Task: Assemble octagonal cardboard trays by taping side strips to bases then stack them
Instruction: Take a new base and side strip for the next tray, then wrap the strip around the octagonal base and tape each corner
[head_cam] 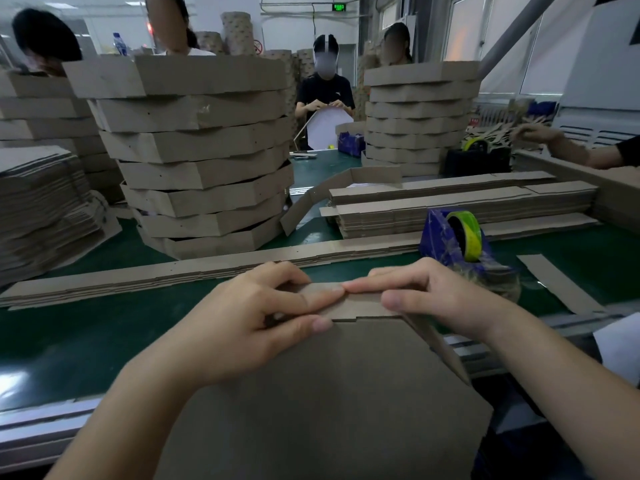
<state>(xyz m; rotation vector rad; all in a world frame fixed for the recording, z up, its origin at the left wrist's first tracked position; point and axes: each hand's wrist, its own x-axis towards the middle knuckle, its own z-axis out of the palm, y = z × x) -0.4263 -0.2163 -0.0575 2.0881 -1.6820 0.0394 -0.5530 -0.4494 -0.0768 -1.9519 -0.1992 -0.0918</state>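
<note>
At the lower centre of the frame, the cardboard base [329,410] lay over the near edge of the green table [69,341]. The left hand [256,317] and right hand [433,299] met at its far edge, both pinching the side strip [360,303] against it. A blue tape dispenser [460,237] stood right of centre, and a stack of finished trays [201,157] rose at upper left.

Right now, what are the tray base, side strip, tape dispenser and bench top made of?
Tray base: brown cardboard, matte, raw; notched cut edge shows. Side strip: same board, likely; same colour, folded upright. Tape dispenser: looks like blue moulded plastic, glossy, scuffed with tape residue. Bench top: dark green, smooth sheet with soft sheen, perhaps rubber or PVC mat; can't tell.
</note>
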